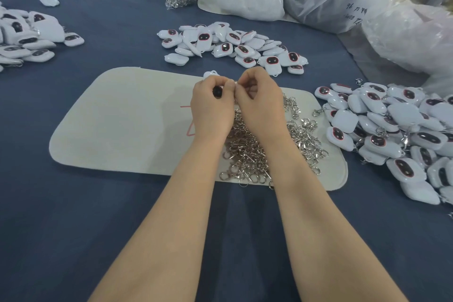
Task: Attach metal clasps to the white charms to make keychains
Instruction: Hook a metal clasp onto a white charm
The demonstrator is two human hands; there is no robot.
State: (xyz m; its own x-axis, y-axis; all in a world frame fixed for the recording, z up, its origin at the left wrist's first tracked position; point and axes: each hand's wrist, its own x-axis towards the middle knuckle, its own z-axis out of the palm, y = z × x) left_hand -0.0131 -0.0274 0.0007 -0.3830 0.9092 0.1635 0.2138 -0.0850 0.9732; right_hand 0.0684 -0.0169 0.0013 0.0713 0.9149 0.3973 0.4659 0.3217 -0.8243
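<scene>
Forearms bare, reaching from bottom edge up to frame centre. Left hand (212, 108) curled round white charm (210, 74): white edge with loop peeking above knuckles, dark patch between fingers, rest hidden. Right hand (259, 105) pinching clasp (235, 83) at fingertips; only a glint of metal visible. Both grips narrow, meeting tip to tip over cream mat (117, 125), just above loose clasp pile (257, 152). Judged step: working clasp ring through charm loop.

Risks, judged:
- Slip of ring out of right grip before closing. Cause: tiny part, fingertip hold only. Result: drop into pile directly below, lost among identical pieces.
- False join, ring closed beside loop rather than through it. Cause: joint screened by own fingers.
- Snagging of chains by right wrist, low over pile. Result: clasps dragged over mat edge onto blue bench (73, 216).
- Mix-up on release. Bare charm heap (232, 46) at upper centre and finished keychain heap (392, 135) at right edge much alike.
- Strain on loop from forcing. Strength of loop: cannot tell.
</scene>
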